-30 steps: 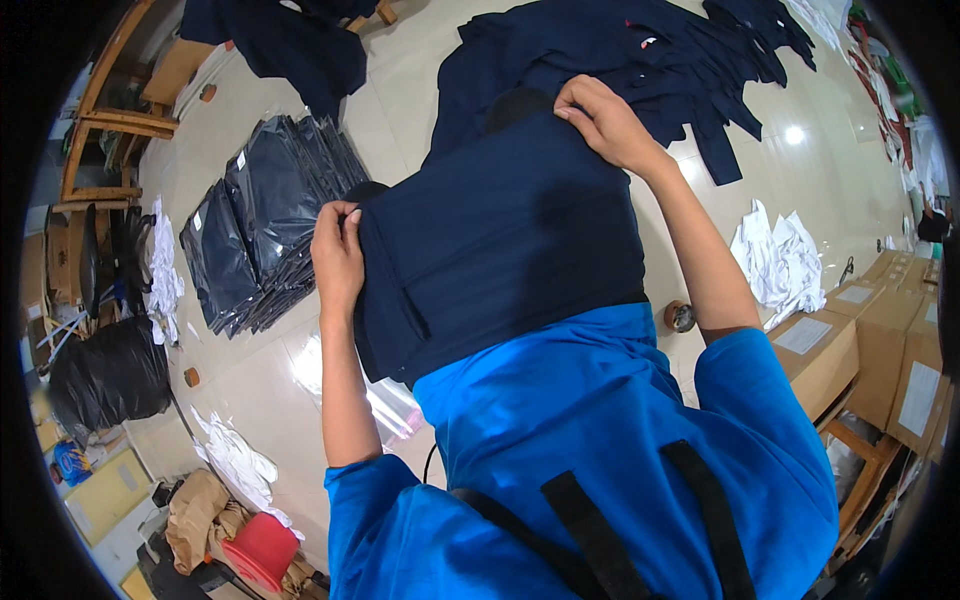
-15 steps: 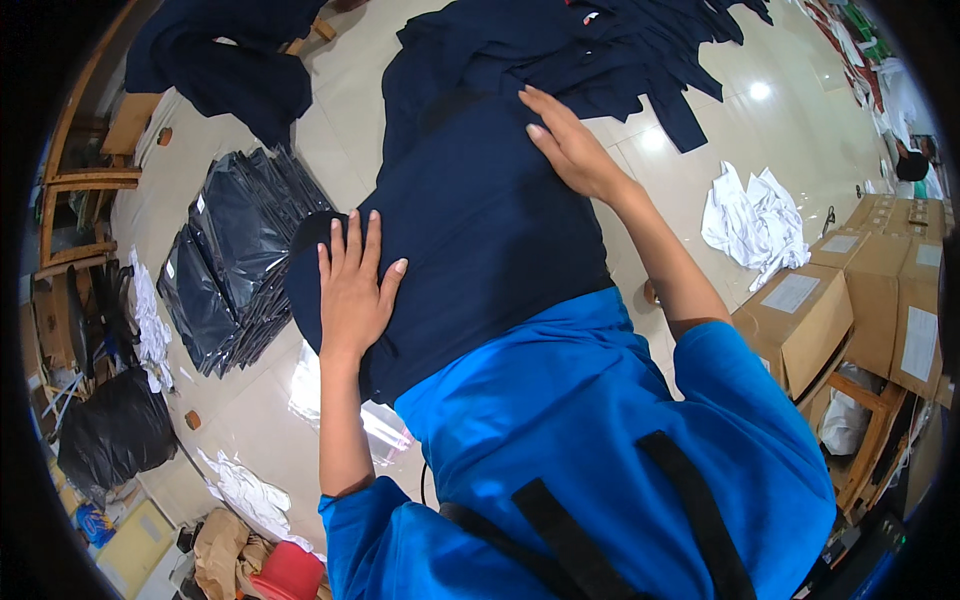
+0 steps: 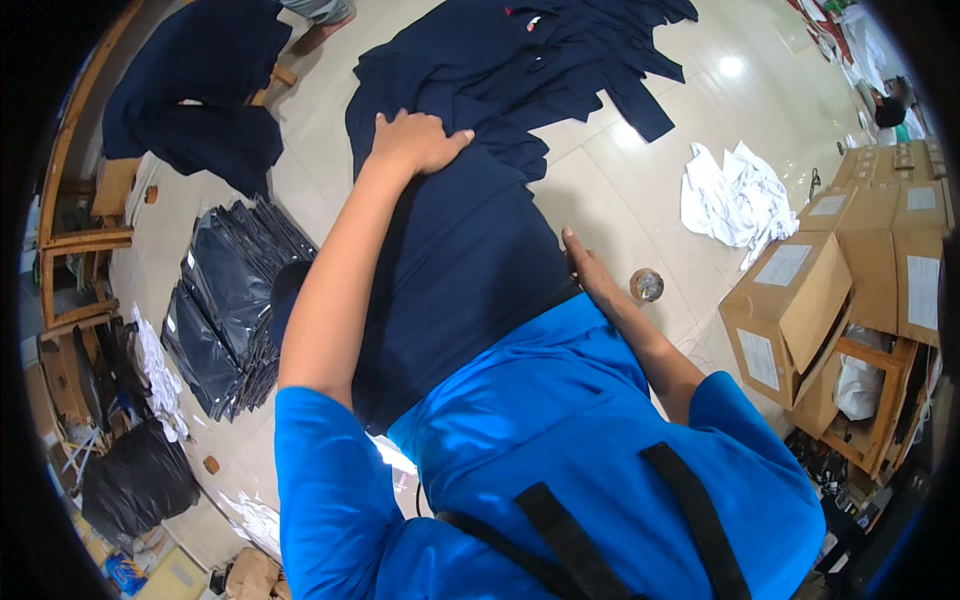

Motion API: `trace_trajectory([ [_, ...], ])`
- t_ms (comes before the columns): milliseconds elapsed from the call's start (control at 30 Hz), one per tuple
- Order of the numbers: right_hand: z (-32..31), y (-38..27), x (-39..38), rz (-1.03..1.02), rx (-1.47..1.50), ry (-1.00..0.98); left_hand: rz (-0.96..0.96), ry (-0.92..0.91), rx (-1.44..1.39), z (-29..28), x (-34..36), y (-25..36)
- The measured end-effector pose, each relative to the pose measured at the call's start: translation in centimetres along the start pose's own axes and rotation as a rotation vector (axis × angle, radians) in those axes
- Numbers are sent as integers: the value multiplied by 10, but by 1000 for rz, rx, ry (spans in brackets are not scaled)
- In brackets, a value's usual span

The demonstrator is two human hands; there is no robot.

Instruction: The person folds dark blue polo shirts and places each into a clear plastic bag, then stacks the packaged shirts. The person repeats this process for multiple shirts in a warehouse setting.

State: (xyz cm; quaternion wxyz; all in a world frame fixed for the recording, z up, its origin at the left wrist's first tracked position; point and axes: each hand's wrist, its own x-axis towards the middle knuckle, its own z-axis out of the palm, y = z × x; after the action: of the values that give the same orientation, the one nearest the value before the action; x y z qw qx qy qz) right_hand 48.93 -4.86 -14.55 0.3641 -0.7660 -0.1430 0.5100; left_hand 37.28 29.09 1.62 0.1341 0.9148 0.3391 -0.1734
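Dark navy cloth (image 3: 470, 250) lies over my lap and joins visually with a spread of navy garments (image 3: 470, 60) on the floor ahead. My left hand (image 3: 415, 145) reaches to the far part of the lap cloth. Its fingers are bent down into the navy garment, their tips hidden, and the thumb points right. At the right edge of the cloth, by my hip, is my right hand (image 3: 590, 268). Its thumb shows upright, while the other fingers are mostly hidden along the side.
Black plastic-wrapped packages (image 3: 235, 290) are stacked at my left. More navy cloth (image 3: 195, 100) hangs far left, near a person's foot (image 3: 322, 32). White cloth (image 3: 735, 200) lies at the right before cardboard boxes (image 3: 785, 300). A small round object (image 3: 646, 285) stands near my right hand.
My left hand has moved from flat on the near left of the cloth to its far part, fingers now bent. My right hand has come back from the far edge to my right side.
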Motion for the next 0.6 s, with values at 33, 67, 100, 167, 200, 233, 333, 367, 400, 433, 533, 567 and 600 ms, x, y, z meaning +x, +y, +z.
trace_trajectory([
  [33,6,-12,-10,41,111,-3,-50,-232,7,-13,15,9],
  [67,10,-36,-25,80,219,-16,-71,-293,3,-13,28,9],
  [100,12,-48,-34,121,327,-25,-88,-354,-1,-6,39,8],
  [167,10,-44,-25,125,408,-83,-83,-460,-48,5,60,0],
  [200,10,-41,-20,129,452,-111,-60,-505,-90,5,66,-5],
  [233,9,-39,-14,111,543,-125,-41,-550,-133,7,73,-9],
  [333,3,-29,3,35,834,-146,-14,-381,-395,6,70,-8],
  [367,5,-33,3,-4,941,-159,-4,-348,-495,7,70,-13],
  [400,6,-37,4,-44,1046,-174,-2,-349,-575,8,72,-16],
  [433,5,-39,1,-41,1069,-176,-30,-387,-606,7,75,-21],
  [533,-1,-86,-35,-28,1062,-239,-88,-463,-657,-6,70,-21],
  [567,-3,-83,-28,-27,1010,-302,-94,-458,-643,-12,63,-17],
  [600,-4,-79,-22,-26,958,-364,-98,-453,-629,-15,59,-14],
])
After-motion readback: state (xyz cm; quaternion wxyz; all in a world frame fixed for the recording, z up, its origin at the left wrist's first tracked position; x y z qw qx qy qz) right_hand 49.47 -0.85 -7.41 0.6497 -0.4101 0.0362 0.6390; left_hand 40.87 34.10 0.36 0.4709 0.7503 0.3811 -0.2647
